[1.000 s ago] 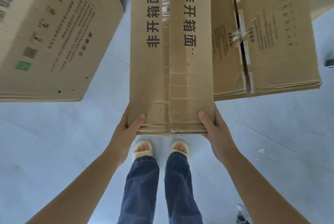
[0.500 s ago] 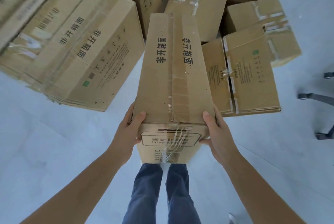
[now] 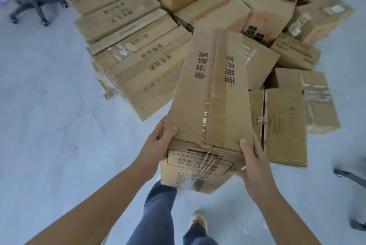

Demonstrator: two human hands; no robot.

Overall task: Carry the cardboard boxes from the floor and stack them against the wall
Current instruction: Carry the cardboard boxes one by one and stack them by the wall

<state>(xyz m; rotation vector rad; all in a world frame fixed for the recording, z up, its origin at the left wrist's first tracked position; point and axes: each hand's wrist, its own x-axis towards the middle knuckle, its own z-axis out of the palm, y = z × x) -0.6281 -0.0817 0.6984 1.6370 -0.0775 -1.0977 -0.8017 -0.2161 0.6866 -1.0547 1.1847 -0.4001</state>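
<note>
A long brown cardboard box (image 3: 210, 94) with black printed characters and a taped top seam is lifted off the floor in front of me, its near end tipped down. My left hand (image 3: 158, 141) clasps its near left corner. Its near right corner sits in my right hand (image 3: 252, 161), thumb on top. Behind it, a pile of cardboard boxes (image 3: 142, 62) lies on the pale floor, some flat, some stacked. No wall shows.
A black wheeled chair base (image 3: 33, 5) stands at the upper left. Part of another chair base (image 3: 352, 177) reaches in at the right edge. My legs in blue jeans (image 3: 156, 213) are below the box. Pale floor (image 3: 49, 126) stretches on the left.
The box has risen off the floor and tilted, showing its near end face. The view has lifted and pulled back, revealing the whole pile and the chair at upper left.
</note>
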